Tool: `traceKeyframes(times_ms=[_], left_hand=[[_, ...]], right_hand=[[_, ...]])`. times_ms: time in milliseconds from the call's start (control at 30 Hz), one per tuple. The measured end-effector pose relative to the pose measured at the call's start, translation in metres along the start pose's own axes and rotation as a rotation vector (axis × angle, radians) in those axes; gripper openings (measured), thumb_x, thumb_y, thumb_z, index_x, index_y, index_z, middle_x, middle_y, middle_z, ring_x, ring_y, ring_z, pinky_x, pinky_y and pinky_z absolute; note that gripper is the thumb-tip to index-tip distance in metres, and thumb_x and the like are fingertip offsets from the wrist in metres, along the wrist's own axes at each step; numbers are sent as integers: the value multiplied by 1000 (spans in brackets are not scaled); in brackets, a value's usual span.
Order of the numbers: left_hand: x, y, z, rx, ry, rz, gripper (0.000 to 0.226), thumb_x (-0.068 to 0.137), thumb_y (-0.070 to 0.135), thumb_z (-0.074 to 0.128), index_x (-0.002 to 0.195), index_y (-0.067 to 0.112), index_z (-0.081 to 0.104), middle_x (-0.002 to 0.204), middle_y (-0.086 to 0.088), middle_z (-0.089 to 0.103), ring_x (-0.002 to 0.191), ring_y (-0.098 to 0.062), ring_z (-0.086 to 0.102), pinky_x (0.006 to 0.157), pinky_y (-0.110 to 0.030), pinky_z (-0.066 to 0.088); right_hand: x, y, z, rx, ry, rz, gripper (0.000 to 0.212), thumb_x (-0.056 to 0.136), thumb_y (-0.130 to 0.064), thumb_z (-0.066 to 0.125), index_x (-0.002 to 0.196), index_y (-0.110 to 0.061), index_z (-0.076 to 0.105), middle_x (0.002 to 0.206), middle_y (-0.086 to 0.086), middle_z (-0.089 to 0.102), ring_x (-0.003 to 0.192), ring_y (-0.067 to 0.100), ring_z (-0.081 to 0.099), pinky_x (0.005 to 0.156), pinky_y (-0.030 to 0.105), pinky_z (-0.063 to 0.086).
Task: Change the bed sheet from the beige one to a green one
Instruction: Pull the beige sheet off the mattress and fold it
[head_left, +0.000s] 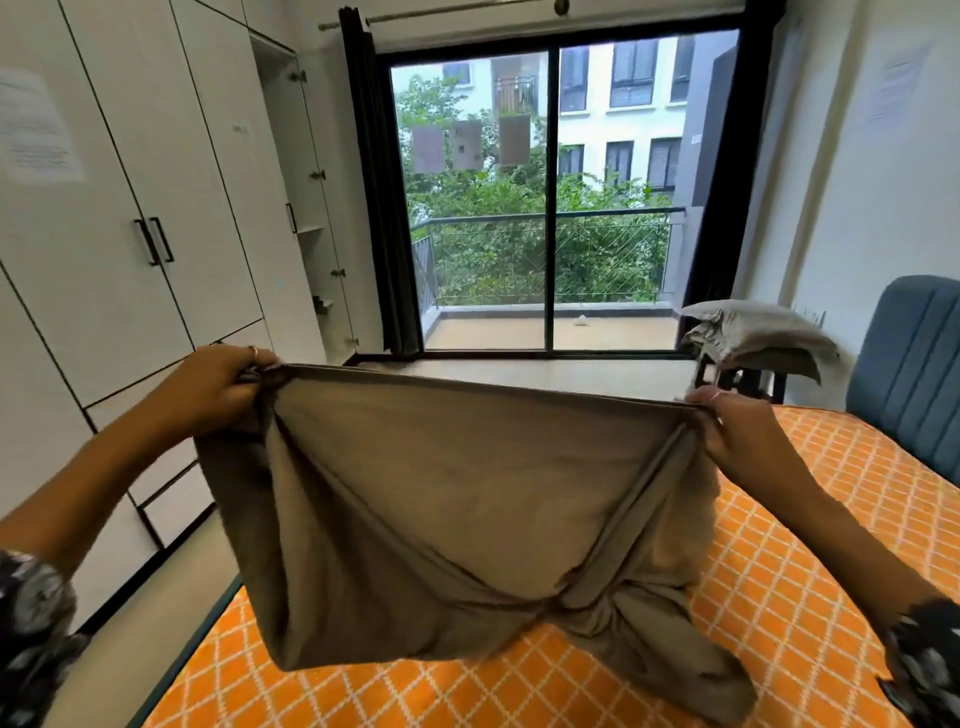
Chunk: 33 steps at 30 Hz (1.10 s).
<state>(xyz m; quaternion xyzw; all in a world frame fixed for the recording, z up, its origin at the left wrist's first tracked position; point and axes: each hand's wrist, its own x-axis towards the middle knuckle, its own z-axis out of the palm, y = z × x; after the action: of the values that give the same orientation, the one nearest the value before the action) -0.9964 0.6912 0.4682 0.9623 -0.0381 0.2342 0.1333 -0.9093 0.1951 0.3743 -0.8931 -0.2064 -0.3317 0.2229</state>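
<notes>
The beige sheet (467, 499) hangs in the air over the bed, held up by two hands. The left hand (218, 384) is closed tight on the sheet's top left corner, with the cloth bunched in its fist. The right hand (737, 431) is closed on the top right corner, fingers curled around the edge. Between the two hands the top edge is pulled straight and tight.

The sheet is dull brown-beige and looks folded over — there are long creases that run down from both corners and meet in a twisted knot of cloth low on the right. A loose tail of the sheet droops down from there and touches the mattress (779, 545).

Both arms reach forward and are spread wide, one at each side of the sheet. Dark patterned sleeves (31, 623) show near the elbows.

Under the sheet the mattress is bare — orange with a white diamond pattern. Behind the sheet's right corner, a grey pillow (758, 338) lies on a small stool, beside a blue headboard (914, 374). Behind the sheet is a big glass door (556, 197), and to the sheet's left stand white wardrobes (130, 208).
</notes>
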Motion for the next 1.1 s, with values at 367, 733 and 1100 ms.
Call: traceKeyframes(times_ms=[367, 733, 1100], left_hand=[[2, -23, 44, -736, -160, -279, 22, 89, 28, 58, 90, 10, 70, 95, -20, 69, 92, -34, 63, 76, -34, 50], [6, 131, 110, -367, -451, 363, 47, 59, 67, 75, 97, 49, 53, 55, 27, 57, 59, 15, 54, 59, -7, 38], [4, 107, 163, -156, -402, 584, 66, 69, 78, 25, 62, 20, 55, 49, 5, 45, 45, -11, 43, 48, -32, 33]], right_hand=[[-6, -24, -1, 407, -174, 284, 18, 95, -7, 53, 95, 0, 69, 89, 17, 67, 86, 26, 62, 82, 39, 46], [6, -140, 45, 227, -328, -19, 14, 90, -10, 59, 92, -3, 72, 89, 11, 71, 82, 15, 60, 65, 20, 34], [-24, -142, 48, 727, -255, 262, 8, 86, -11, 69, 93, -8, 67, 90, -1, 69, 87, 3, 64, 79, 13, 48]])
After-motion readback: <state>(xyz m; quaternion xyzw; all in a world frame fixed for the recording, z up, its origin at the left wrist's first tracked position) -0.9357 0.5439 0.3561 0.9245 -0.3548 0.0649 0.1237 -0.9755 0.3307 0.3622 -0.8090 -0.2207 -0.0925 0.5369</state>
